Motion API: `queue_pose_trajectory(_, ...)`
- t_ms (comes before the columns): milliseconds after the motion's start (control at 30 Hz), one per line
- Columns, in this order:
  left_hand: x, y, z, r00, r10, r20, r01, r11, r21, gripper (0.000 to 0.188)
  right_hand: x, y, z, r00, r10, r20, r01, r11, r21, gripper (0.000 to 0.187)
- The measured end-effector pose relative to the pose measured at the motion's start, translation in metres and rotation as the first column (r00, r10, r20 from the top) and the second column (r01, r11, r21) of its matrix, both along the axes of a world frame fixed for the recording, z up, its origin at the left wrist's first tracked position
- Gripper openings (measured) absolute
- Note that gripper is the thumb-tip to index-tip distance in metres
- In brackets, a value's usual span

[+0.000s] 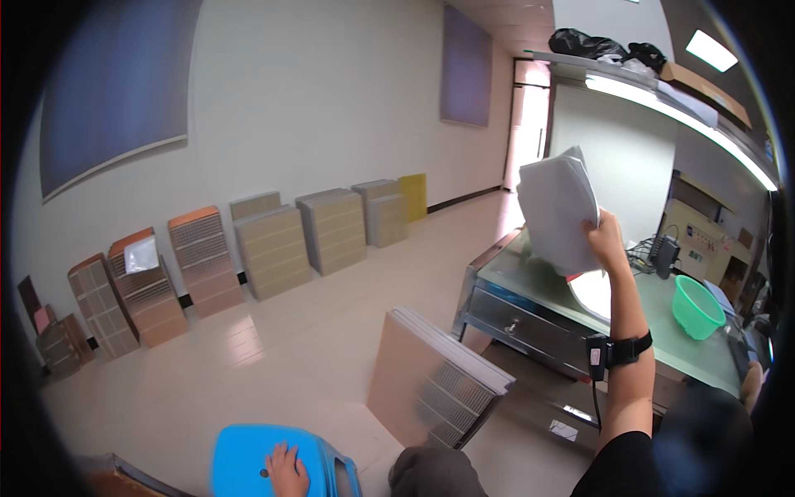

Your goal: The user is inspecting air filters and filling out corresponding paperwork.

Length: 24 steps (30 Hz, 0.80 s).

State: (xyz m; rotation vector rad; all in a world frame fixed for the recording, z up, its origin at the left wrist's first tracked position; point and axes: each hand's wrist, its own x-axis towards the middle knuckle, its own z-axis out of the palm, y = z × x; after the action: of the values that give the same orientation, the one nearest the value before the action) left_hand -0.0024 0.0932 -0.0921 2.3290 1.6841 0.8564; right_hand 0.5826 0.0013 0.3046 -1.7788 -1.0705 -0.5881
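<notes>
My right hand (607, 240) is raised over the workbench (530, 273), its fingers closed round the edge of a floppy bundle of white sheets (556, 211). The bundle stands upright and bends slightly. Below it, a white rounded thing with a bit of red (592, 294) lies on the bench, partly hidden by my forearm. A black strap with a small device (617, 354) goes round that forearm. My left hand (287, 474) rests flat, fingers spread, on the seat of a blue plastic stool (240, 455).
A stack of thin boards (414, 364) leans near the bench. More board stacks (269, 248) line the wall at left. A green basket (697, 308), cables and a black device (665, 255) are on the bench. A lit shelf (687, 112) hangs above. A blurred dark shape (704, 439) shows at lower right.
</notes>
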Motion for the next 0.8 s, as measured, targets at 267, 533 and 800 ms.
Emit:
queue_pose_trajectory(267,-0.007,0.002,-0.004,0.997,-0.068,0.035,0.066,0.997,0.050,0.035,-0.151,0.003,0.017,0.951,0.276,0.136,-0.277,0.961,-0.009,0.018)
queue_pose_trajectory(533,-0.068,-0.042,0.051,-0.032,0.392,0.919,0.408,0.845,-0.346,0.046,-0.376,0.009,-0.138,0.210,0.731,0.650,-0.733,0.557,-0.390,0.032)
queue_pose_trajectory(800,-0.131,-0.120,0.024,-0.416,0.477,0.774,0.281,0.877,-0.389,0.063,-0.467,-0.003,-0.348,-0.155,0.959,0.238,-0.708,0.060,-0.704,0.043)
